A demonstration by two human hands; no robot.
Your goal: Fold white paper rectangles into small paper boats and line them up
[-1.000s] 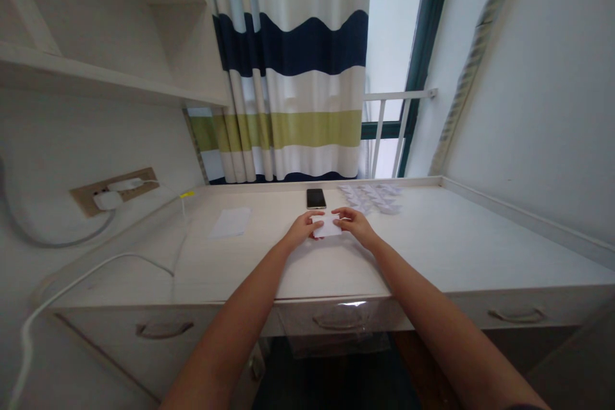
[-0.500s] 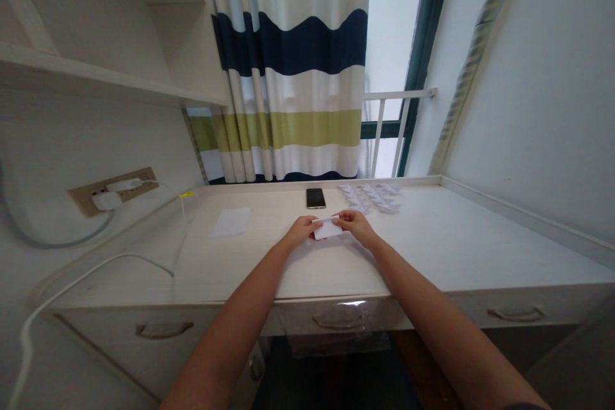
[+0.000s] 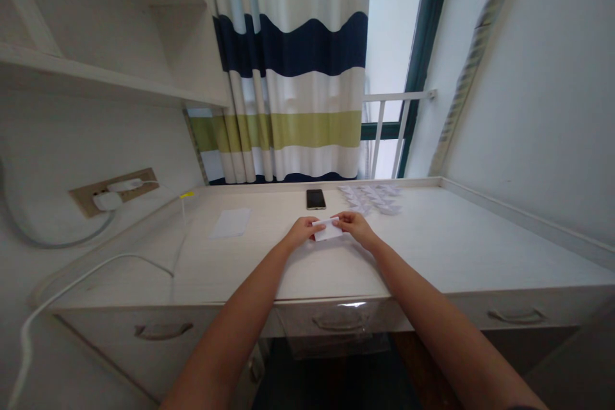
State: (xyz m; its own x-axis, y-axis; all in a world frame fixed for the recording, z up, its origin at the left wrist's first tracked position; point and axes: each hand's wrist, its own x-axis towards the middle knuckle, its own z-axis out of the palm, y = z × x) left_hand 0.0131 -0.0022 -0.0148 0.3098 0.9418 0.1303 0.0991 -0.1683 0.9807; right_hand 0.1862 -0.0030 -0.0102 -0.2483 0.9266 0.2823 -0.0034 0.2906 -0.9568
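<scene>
A small white piece of paper (image 3: 327, 231), apparently folded, is held between both hands just above the desk. My left hand (image 3: 302, 231) pinches its left edge, thumb on top. At the opposite edge, my right hand (image 3: 354, 225) grips it with the thumb on the upper side. The fingers beneath the paper are mostly hidden. Beyond my hands lies a dark phone (image 3: 316, 199), and several folded white paper pieces (image 3: 372, 197) are gathered to its right. A flat stack or sheet of white paper (image 3: 231, 222) rests to the left.
The white desk (image 3: 471, 237) has a raised rim at the back and drawers in front. A white cable (image 3: 120, 257) crosses its left side, near a wall socket with plugs (image 3: 115, 192). Clear plastic (image 3: 331, 333) hangs at the middle drawer. A striped curtain (image 3: 312, 96) hangs behind.
Both hands keep hold of the paper in nearly the same spot. The paper's tilt differs very slightly; everything else stays put.
</scene>
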